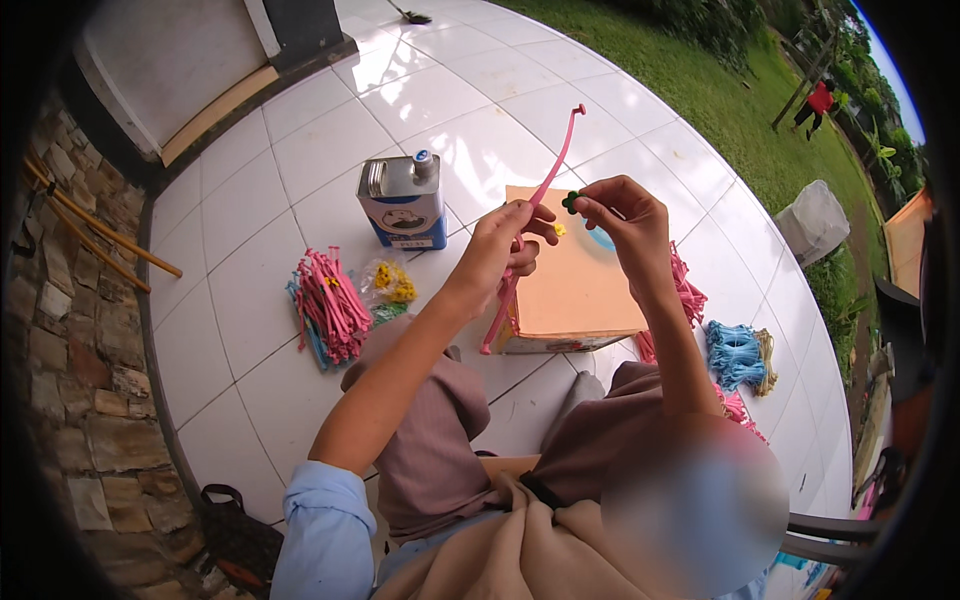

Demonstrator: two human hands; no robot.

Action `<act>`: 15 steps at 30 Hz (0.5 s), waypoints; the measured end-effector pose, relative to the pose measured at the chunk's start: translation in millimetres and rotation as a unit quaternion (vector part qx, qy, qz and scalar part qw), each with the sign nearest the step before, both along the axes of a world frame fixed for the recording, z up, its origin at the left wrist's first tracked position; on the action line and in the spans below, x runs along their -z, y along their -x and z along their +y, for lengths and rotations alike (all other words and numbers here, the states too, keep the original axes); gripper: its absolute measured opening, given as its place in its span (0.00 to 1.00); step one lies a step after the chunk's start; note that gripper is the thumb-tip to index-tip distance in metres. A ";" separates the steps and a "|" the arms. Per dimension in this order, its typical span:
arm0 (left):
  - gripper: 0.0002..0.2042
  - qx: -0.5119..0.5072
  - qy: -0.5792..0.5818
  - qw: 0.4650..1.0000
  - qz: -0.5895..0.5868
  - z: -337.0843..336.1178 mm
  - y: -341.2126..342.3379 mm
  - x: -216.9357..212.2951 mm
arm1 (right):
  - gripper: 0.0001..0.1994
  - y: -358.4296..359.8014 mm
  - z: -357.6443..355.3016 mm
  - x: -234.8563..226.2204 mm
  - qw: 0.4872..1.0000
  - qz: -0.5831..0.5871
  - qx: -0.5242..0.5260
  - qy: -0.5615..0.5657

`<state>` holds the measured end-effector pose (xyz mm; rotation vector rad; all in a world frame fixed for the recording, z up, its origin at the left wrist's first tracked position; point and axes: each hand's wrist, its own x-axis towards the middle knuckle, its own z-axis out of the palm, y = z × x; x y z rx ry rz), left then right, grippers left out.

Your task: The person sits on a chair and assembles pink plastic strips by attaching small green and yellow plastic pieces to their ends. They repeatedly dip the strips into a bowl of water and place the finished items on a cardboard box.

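Observation:
A long, thin pink strip [563,150] with a small flared end is gripped in my left hand [503,245]. It slants upward above the orange-tan cardboard box [575,300]. My right hand [632,215] pinches a small dark green clover-shaped piece [571,202] between thumb and fingertips, just right of the strip and apart from it. On the box top, behind my hands, lie a small yellow piece [559,230] and a light blue round thing [602,238], partly covered by my right hand.
Left of the box are a blue-and-white metal can [403,205], a bundle of pink strips [333,305] and a clear bag of yellow pieces [393,282]. Light blue bundles [735,355] lie at right on the white tiles. A person in red [820,102] is on the grass.

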<state>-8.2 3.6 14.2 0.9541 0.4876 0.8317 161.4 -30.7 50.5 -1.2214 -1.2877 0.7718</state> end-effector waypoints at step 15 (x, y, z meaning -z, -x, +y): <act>0.11 0.026 -0.028 0.999 0.003 -5.5 -7.2 2.4 | 0.07 7.3 7.9 -4.0 0.999 0.008 -0.025 0.026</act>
